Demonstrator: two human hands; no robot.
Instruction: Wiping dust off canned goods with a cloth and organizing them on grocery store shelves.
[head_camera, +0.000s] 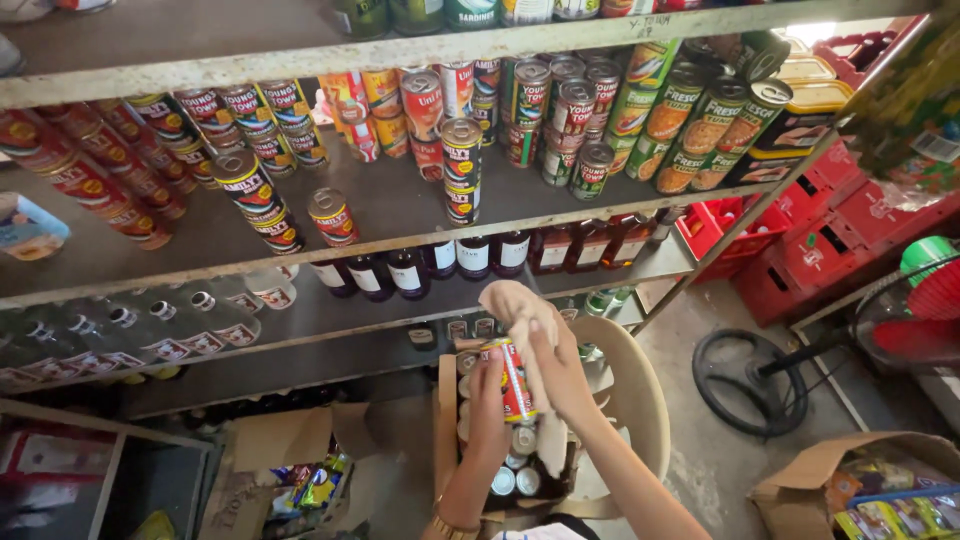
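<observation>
My left hand (487, 410) grips a red-labelled tin can (514, 379) from below and holds it upright above an open cardboard box (446, 400). My right hand (560, 370) presses a beige cloth (515, 308) against the can's top and side. The box holds several more cans (516, 462) seen from above, and it rests on a cream plastic chair (640, 390). Straight ahead, a grey metal shelf (390, 205) carries rows of similar red and green cans, some stacked two high.
Dark sauce bottles (470, 258) and clear bottles (170, 330) fill the lower shelf. Red plastic crates (840, 240) stand at the right beside a floor fan (900, 320) with a round base. Open cartons of snack packets (880, 495) sit on the floor, left and right.
</observation>
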